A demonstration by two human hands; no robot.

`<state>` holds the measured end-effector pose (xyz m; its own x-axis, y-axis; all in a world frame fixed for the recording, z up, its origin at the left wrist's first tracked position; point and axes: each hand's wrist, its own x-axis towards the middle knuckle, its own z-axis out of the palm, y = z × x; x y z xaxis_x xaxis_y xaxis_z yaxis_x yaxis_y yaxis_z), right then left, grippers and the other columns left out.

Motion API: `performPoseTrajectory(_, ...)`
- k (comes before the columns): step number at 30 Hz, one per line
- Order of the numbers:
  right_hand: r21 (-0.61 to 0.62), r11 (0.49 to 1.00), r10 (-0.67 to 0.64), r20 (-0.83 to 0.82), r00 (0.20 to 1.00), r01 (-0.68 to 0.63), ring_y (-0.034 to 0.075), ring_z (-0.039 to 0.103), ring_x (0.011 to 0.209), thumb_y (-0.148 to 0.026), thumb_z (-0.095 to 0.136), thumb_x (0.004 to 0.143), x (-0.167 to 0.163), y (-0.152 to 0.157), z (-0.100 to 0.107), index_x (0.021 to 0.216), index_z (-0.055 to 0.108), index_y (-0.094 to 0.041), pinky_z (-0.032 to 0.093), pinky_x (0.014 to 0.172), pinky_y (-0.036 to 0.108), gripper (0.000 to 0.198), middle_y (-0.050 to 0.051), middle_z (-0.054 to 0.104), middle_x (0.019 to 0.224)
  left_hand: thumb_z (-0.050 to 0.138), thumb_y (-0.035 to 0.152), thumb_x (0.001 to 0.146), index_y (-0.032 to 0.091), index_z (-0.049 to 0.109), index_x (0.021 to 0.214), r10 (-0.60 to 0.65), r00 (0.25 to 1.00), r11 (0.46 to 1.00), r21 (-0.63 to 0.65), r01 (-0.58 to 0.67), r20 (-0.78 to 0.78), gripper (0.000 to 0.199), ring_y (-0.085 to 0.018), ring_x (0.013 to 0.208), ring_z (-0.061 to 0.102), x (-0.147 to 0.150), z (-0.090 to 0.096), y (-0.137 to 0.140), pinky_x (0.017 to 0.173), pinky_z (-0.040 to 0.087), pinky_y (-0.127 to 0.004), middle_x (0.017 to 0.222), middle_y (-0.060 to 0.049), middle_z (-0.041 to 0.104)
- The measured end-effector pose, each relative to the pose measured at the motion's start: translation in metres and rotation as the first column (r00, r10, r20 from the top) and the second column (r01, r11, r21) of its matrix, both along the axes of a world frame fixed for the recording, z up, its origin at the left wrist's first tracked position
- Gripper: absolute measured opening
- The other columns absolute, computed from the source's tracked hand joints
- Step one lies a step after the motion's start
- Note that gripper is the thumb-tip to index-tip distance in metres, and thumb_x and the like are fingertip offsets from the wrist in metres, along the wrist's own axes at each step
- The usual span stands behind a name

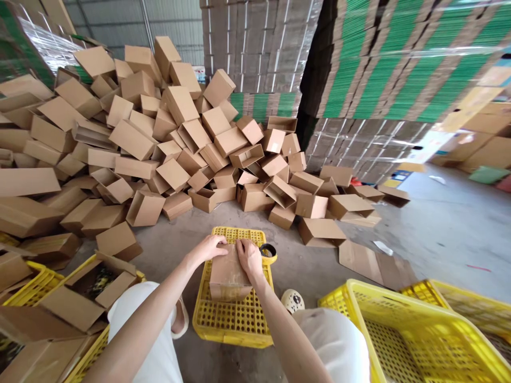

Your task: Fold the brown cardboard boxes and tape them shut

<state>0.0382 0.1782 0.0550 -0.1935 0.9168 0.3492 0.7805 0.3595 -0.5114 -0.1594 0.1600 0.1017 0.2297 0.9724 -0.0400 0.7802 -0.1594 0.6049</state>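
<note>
A small brown cardboard box (229,272) sits on an upturned yellow plastic crate (233,324) between my knees. Clear tape shows across the box's top and near side. My left hand (212,248) grips the far left edge of the box, fingers bent over it. On the far right part of the top, my right hand (249,258) presses with curled fingers, whose tips are partly hidden. Just right of that hand, a black and yellow ring-shaped thing (268,252), perhaps a tape holder, rests at the crate's edge.
A big heap of brown cartons (171,138) fills the floor ahead and left. An open carton (98,284) with dark contents stands at my left. Yellow crates (403,306) stand at right, a flattened carton (375,263) beyond them. Tall stacks of flat cardboard (371,58) rise behind.
</note>
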Motion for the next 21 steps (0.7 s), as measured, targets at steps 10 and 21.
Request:
performPoseTrajectory(10, -0.022, 1.0, -0.002, -0.023, 1.0, 0.001, 0.019, 0.069, 0.085, -0.031, 0.046, 0.107, 0.0, -0.006, 0.001, 0.081, 0.068, -0.023, 0.04, 0.079, 0.025, 0.035, 0.007, 0.077, 0.088, 0.064, 0.039, 0.097, 0.02, 0.074, 0.093, 0.102, 0.986, 0.995, 0.001, -0.103, -0.129, 0.023, -0.03, 0.106, 0.075, 0.025, 0.001, 0.008, 0.089, 0.053, -0.035, 0.104, -0.012, 0.081)
performPoseTrajectory(21, -0.095, 0.995, -0.041, -0.151, 0.988, 0.027, 0.019, 0.068, 0.077, -0.04, 0.044, 0.106, 0.002, -0.001, -0.003, 0.073, 0.061, -0.024, 0.039, 0.071, 0.026, 0.04, 0.006, 0.075, 0.082, 0.08, 0.052, 0.082, 0.013, 0.056, 0.137, 0.023, 0.978, 1.0, 0.024, -0.018, -0.206, 0.071, -0.038, 0.146, 0.051, 0.029, -0.014, -0.029, 0.116, 0.045, -0.042, 0.149, -0.022, 0.06)
